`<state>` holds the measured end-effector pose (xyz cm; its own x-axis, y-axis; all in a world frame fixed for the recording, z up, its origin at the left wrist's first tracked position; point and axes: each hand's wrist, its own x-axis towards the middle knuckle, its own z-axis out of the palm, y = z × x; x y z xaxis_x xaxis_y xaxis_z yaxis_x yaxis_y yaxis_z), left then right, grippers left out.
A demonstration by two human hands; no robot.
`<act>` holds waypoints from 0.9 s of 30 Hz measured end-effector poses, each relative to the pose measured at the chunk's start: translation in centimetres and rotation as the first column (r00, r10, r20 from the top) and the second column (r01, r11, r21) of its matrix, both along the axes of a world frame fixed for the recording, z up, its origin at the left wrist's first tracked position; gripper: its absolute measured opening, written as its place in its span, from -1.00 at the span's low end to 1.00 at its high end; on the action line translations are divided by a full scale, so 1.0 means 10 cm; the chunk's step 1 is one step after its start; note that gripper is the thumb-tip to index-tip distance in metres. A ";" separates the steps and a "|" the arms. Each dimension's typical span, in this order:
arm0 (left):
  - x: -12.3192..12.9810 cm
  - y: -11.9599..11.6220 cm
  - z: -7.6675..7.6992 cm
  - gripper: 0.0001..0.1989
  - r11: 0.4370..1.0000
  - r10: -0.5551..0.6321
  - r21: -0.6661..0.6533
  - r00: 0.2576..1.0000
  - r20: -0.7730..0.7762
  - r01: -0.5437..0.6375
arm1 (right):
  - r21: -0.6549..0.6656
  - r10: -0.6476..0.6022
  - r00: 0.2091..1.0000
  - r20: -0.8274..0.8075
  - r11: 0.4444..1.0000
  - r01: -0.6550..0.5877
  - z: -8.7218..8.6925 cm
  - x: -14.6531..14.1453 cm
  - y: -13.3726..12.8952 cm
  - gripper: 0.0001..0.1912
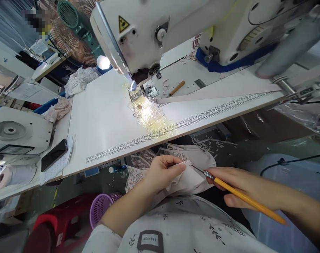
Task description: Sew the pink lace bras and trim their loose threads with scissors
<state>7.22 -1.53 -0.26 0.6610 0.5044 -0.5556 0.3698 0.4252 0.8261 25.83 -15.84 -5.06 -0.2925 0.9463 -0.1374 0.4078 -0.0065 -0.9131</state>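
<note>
My left hand pinches the edge of a pale pink fabric piece above my lap, thumb and fingers pressed together. To its right, my right hand is closed around a thin tool with a long orange handle and a metal collar. The tool's slender tip points left, at the fabric edge near my left fingertips. Lace fabric hangs below and beside my left hand, in front of the table edge.
A sewing machine stands on the white table with a ruler strip. A wooden-handled tool lies near its needle. A phone is at left; a purple basket and red stool stand below. A plastic bin is at right.
</note>
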 end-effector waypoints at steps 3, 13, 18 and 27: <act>0.02 0.00 0.01 -0.68 1.000 0.012 -0.012 1.000 -0.013 -0.012 | -0.034 0.013 0.999 0.039 0.999 -0.012 0.00 -0.02 -0.04 -0.41; 0.03 0.03 0.04 -0.74 1.000 -0.006 0.021 1.000 -0.020 0.007 | -0.166 -0.046 0.975 0.216 0.983 0.083 -0.01 -0.05 -0.07 -0.55; 0.02 0.05 0.03 -0.77 1.000 -0.022 0.003 1.000 -0.006 0.022 | -0.200 -0.085 0.956 0.282 0.969 0.145 0.07 -0.06 -0.05 -0.53; 0.00 0.06 0.03 -0.78 0.999 -0.017 0.033 1.000 -0.008 0.017 | -0.187 -0.128 0.931 0.342 0.962 0.201 0.09 -0.05 0.00 -0.50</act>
<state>7.21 -0.90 0.07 0.6656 0.5116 -0.5434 0.3827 0.3911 0.8370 25.36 -15.84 -4.11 -0.0403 0.9141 -0.4034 0.6569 -0.2800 -0.7000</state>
